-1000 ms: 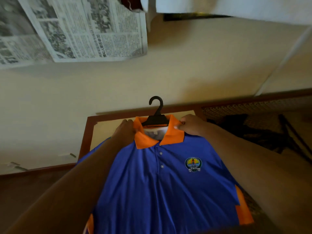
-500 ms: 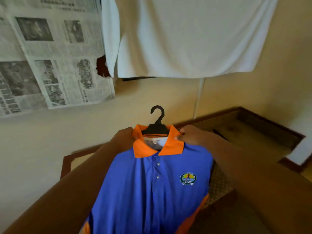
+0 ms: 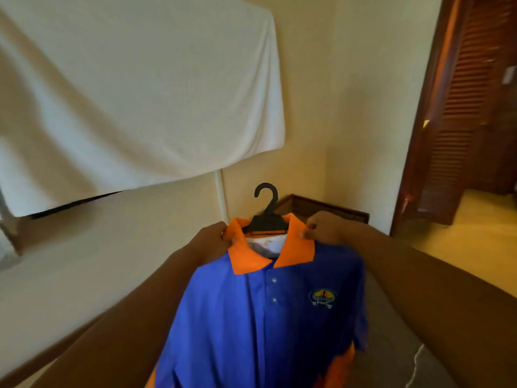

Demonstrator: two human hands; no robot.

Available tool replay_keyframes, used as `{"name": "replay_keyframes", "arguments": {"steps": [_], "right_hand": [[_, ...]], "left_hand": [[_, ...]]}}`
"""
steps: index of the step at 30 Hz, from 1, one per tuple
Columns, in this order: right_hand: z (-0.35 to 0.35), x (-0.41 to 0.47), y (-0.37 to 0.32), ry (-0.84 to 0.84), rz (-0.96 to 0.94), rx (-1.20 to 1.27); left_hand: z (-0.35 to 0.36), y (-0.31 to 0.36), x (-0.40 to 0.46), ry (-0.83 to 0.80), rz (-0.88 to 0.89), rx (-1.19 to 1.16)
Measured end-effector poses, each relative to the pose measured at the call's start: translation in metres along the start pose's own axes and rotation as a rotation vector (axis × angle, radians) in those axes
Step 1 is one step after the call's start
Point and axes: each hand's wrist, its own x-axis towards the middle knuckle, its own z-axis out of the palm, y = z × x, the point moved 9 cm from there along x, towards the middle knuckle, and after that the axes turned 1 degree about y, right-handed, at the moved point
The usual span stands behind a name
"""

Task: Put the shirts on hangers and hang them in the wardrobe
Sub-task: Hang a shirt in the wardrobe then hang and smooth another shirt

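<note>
A blue polo shirt [image 3: 251,326] with an orange collar [image 3: 299,247] hangs in front of me on a black plastic hanger [image 3: 267,219], whose hook sticks up above the collar. My left hand [image 3: 212,239] pinches the shirt at the left side of the collar. On the other side, my right hand [image 3: 324,228] pinches the right shoulder next to the collar. The shirt hangs free in the air, with orange panels at its lower sides and a round badge on the chest.
A white cloth [image 3: 134,96] hangs over the cream wall at the upper left. A dark wooden louvred door [image 3: 458,107] stands at the far right. A low wooden-edged woven surface [image 3: 321,208] lies behind the shirt.
I have lifted the shirt off the low surface and turned to the right. The newspaper on the wall has left the view and the louvred door has come in.
</note>
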Motion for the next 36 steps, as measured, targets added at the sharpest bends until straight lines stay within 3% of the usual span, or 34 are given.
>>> {"name": "replay_keyframes", "arguments": {"steps": [14,18,23,36], "right_hand": [[-0.155,0.006,0.393,0.106,0.449,0.012],[-0.188,0.013,0.473,0.123,0.488,-0.005],[-0.224,0.042,0.594,0.162,0.687,-0.048],[-0.319,0.123,0.85,0.417,0.914,0.093]], "left_hand": [[0.177,0.357,0.269,-0.257,0.487,-0.001],[0.231,0.432,0.342,-0.298,0.566,-0.025],[0.293,0.518,0.441,-0.322,0.643,-0.097],[0.399,0.743,0.671,-0.369,0.836,-0.244]]}}
